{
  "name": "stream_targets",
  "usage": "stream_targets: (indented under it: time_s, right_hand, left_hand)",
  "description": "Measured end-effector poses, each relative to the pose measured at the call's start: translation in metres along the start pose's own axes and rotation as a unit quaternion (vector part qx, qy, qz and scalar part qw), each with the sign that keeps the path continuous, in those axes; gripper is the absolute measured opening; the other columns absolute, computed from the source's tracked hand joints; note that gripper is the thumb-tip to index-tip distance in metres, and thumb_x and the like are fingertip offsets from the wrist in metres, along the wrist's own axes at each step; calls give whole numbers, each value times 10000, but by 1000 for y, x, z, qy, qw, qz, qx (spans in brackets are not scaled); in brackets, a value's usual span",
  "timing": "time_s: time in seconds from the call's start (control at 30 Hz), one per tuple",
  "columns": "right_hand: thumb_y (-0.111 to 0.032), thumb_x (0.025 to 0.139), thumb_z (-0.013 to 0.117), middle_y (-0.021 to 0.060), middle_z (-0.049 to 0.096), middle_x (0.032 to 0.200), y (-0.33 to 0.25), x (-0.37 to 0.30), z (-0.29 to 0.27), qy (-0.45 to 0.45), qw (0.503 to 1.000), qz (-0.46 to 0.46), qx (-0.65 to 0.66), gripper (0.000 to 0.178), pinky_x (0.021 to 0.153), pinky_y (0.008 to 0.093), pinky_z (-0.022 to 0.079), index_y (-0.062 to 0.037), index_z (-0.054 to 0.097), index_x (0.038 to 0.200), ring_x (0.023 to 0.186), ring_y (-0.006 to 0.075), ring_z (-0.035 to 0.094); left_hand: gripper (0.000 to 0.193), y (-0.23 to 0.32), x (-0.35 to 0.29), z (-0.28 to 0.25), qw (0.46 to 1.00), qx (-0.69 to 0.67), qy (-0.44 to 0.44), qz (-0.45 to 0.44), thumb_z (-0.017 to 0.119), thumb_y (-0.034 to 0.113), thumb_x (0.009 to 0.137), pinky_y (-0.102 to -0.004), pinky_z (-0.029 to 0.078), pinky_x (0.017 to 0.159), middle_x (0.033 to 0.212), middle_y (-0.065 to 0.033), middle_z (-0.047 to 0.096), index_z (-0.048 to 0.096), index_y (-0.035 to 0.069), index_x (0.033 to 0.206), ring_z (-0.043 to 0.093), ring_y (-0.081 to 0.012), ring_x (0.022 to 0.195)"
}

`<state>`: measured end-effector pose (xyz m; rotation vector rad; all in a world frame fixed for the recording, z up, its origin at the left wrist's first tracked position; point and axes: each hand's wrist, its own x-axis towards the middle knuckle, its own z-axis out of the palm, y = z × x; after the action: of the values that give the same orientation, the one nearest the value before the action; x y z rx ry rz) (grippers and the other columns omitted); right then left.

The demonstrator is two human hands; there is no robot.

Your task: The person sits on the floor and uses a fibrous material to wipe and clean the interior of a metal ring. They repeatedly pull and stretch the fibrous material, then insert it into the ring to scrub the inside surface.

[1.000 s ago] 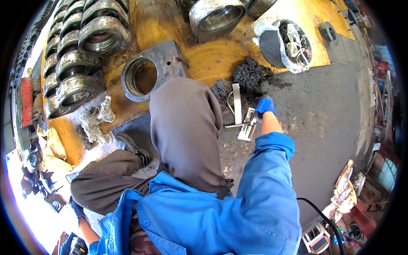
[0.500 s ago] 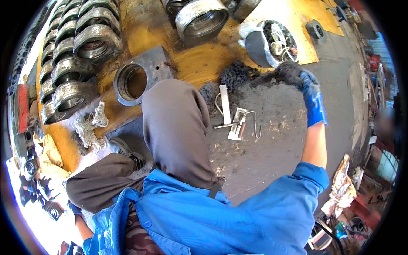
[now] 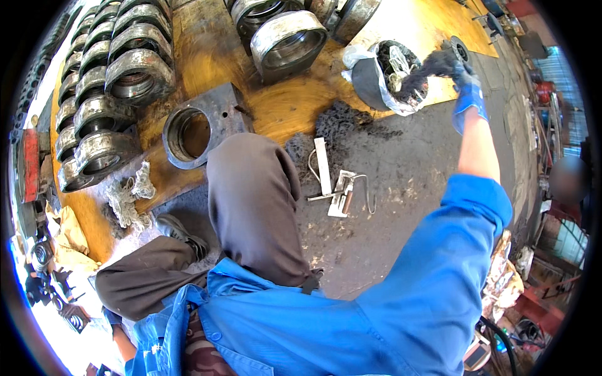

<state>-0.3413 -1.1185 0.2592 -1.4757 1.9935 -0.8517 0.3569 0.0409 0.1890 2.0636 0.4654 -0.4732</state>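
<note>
Over on the far left there's a red bar (image 3: 30, 164) at the edge of the work area, then rows of greasy metal rings (image 3: 103, 150) standing on a stained, yellowish-brown board (image 3: 276, 103). Down at lower left, the left hand (image 3: 113, 318) is in a dark glove beside the knee, mostly hidden and washed out by glare, so I can't tell if it's spread or closed. A tan crumpled sheet (image 3: 69, 235) and some whitish yarn (image 3: 128, 197) lie nearby. Mid-board sits a block with a round hole (image 3: 232, 116). Then the board gives way to a dark grey, scuffed floor (image 3: 401, 188) with pale flecks, a few metal tools (image 3: 323, 166) and a black fuzzy heap (image 3: 338, 122). Further right, the blue-gloved right hand (image 3: 467, 94) has its fingers closed around a dark fibrous clump (image 3: 439, 64), which trails across the mouth of a plastic-lined bucket (image 3: 367, 84); can't tell if it's touching the contents. Far right is cluttered: bluish corrugated sheeting (image 3: 561, 81), reddish metalwork, a black cable (image 3: 511, 344).
</note>
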Motion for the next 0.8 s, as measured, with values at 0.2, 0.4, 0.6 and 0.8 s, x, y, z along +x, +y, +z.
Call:
stream_targets:
  time_s: [0.2, 0.4, 0.6, 0.8]
  right_hand:
    - [-454, 919, 647, 114, 623, 1222, 34, -28, 24, -64, 993, 35, 91, 577, 821, 397, 519, -99, 520, 1356, 1039, 288, 632]
    - [-455, 940, 614, 105, 663, 1200, 6, -50, 23, -83, 992, 12, 92, 516, 811, 388, 527, -126, 533, 1330, 1006, 246, 660]
    - [-419, 997, 530, 134, 641, 1267, -132, -181, 104, -252, 946, -163, 121, 525, 935, 360, 481, -50, 512, 1370, 1117, 232, 624]
    - [-545, 969, 519, 110, 664, 1234, -182, -137, 194, -415, 869, -268, -10, 575, 806, 344, 520, -144, 541, 1381, 1054, 228, 663]
  left_hand:
    - [393, -15, -24, -34, 998, 23, 10, -50, 603, 319, 938, -319, 539, 690, 1118, -103, 680, 557, 163, 1296, 670, -221, 917]
    - [559, -36, 24, -55, 997, 28, 58, -32, 591, 355, 948, -311, 470, 684, 1252, -114, 629, 404, 168, 1440, 610, -193, 956]
    - [619, -41, -19, -97, 975, 57, 174, 125, 567, 351, 976, -290, 475, 880, 1290, -114, 587, 360, 85, 1495, 591, -178, 1059]
    - [619, 83, 18, 22, 831, 341, 155, 411, 593, 234, 896, -417, 399, 1056, 1411, -243, 458, 408, 57, 1460, 494, -316, 1251]
